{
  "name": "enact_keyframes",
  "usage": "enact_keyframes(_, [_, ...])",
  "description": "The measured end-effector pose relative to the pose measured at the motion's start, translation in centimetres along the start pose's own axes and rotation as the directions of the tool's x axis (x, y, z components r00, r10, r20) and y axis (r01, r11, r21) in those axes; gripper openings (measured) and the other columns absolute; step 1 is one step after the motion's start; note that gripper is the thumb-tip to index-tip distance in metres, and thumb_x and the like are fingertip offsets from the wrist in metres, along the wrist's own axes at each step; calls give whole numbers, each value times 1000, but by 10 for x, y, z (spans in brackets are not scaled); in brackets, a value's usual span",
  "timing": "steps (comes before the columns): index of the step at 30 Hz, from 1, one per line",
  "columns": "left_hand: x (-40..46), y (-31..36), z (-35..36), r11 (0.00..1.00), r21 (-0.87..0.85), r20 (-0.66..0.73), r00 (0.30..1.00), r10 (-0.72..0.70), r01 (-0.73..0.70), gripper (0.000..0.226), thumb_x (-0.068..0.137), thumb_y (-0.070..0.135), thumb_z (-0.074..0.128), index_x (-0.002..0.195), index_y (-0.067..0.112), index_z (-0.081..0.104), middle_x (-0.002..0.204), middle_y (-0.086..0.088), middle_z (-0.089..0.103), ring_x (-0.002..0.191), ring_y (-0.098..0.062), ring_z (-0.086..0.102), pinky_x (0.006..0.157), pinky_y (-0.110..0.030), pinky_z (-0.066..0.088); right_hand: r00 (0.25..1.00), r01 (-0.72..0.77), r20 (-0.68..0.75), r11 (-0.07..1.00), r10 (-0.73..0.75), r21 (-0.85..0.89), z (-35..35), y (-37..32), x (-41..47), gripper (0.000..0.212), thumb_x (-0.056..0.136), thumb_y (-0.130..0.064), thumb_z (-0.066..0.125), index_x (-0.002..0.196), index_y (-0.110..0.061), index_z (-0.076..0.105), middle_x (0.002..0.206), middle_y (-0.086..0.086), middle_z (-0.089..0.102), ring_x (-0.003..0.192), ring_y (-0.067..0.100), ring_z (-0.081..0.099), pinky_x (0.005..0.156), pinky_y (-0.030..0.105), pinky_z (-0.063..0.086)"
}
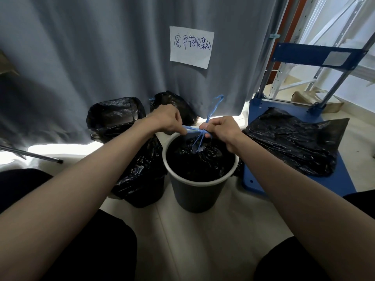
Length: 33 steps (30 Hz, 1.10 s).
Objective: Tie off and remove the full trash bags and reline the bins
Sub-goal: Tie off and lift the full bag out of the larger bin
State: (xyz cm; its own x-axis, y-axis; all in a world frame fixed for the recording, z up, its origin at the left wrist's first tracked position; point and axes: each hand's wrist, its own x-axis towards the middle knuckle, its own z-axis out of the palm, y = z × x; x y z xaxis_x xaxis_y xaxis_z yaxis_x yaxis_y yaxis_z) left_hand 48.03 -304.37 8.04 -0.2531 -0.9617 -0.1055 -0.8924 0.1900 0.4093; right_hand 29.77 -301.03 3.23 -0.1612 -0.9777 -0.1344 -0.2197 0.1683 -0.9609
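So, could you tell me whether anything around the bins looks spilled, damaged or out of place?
Nothing stands out. Both hands, left hand and right hand, pinch the blue drawstring of the bag in the upright bin. Another black bag lies on the blue cart. No spill shows.

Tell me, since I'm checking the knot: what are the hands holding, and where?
Both hands pinch the blue drawstring of the black bag in the bin: the left hand one strand, the right hand right at the knot.
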Motion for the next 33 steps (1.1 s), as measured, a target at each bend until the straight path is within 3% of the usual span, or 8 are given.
enact_keyframes(3, [-5,11,15,996,28,-62,995,82,-81,47,59,56,81,92,23,72,95,6,71,91,-16,63,84,-34,53,1000,14,0,1000,-14,-19,0,-2,-2,12,87,-11,71,89,-1,76,61,8,63,56,12,54,63,22,50])
enact_keyframes(5, [-8,17,24,992,0,-79,989,122,-123,51,56,64,81,89,26,74,89,7,70,88,-15,63,80,-35,53,999,35,3,999,-35,-42,1,-4,-3,10,86,-11,71,87,-3,77,66,7,66,56,10,56,61,20,48])
enact_keyframes(11, [-10,27,32,969,-216,-93,991,101,-119,35,57,45,90,75,17,79,77,-3,75,83,-17,69,80,-39,55,997,73,4,996,-73,-56,-2,-6,-3,14,79,-11,79,66,-14,73,57,-1,65,54,10,57,58,20,48])
enact_keyframes(16, [-11,33,39,960,-268,-132,990,52,-86,31,56,41,92,73,19,79,73,-1,74,80,-16,69,79,-37,55,995,64,-69,997,-67,-42,-5,-2,0,14,73,-10,83,66,-7,71,66,10,67,61,17,59,69,30,54])
enact_keyframes(20, [-11,38,42,977,-183,-195,978,75,-111,22,59,39,89,68,22,77,69,-2,70,77,-21,67,70,-33,53,994,40,-101,999,-42,-20,-5,1,1,16,80,-13,78,75,2,72,63,10,65,51,14,56,59,23,51])
enact_keyframes(24, [-12,38,47,983,15,-279,943,181,-184,13,71,33,82,76,23,76,80,-5,71,83,-26,64,77,-38,52,994,-40,-98,999,38,-15,-2,0,3,14,85,-14,73,79,-2,74,61,10,65,43,13,54,48,20,47])
enact_keyframes(28, [-13,35,52,934,224,-329,880,342,-279,25,81,43,73,92,21,76,89,-7,72,90,-27,61,79,-33,44,989,-120,-85,992,122,23,0,1,5,19,83,-8,72,91,9,71,63,15,63,38,13,50,37,18,36])
enact_keyframes(33, [-13,35,52,843,388,-266,831,489,-372,35,90,49,58,103,22,75,97,-5,72,94,-27,60,88,-32,37,979,-186,-76,982,188,28,1,0,5,13,79,-8,74,82,3,68,59,12,60,34,11,45,36,17,31])
